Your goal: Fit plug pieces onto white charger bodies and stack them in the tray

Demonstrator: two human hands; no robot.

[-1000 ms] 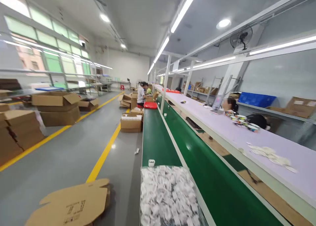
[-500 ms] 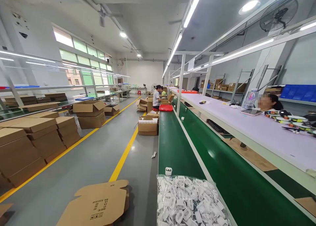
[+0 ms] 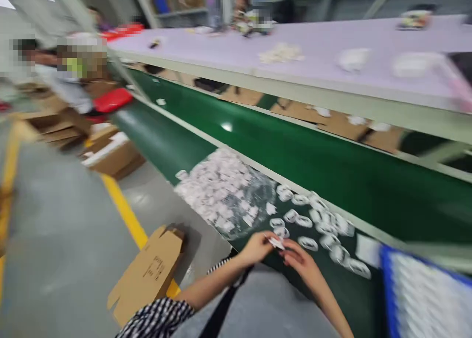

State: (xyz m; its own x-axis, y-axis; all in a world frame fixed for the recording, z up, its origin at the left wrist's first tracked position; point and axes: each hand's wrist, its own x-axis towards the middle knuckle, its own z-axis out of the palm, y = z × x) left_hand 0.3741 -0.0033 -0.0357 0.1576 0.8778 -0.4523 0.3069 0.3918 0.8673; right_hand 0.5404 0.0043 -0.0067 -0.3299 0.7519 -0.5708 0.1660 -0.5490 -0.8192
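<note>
Close in front of my body, both hands meet over the green work surface (image 3: pixel 354 298). My left hand (image 3: pixel 255 247) pinches one side of a small white plastic part (image 3: pixel 276 243). The fingers of my right hand (image 3: pixel 299 257) close on its other side. Blur hides the part's exact kind. Just beyond my hands, several white oval ring-shaped pieces (image 3: pixel 307 243) lie scattered on the green surface. To their left spreads a heap of small white plastic parts (image 3: pixel 217 183) on a clear plastic bag (image 3: pixel 258 190).
A blue-rimmed tray (image 3: pixel 386 284) with rows of white pieces stands at the right. Behind the green belt runs a raised lilac shelf (image 3: pixel 317 38). A flattened cardboard box (image 3: pixel 151 269) is at lower left. Co-workers (image 3: pixel 55 72) are farther off, near a red tray (image 3: pixel 112 99).
My view has swung right and down from the aisle to the bench. Both my hands, the oval pieces and the blue-rimmed tray have come into view.
</note>
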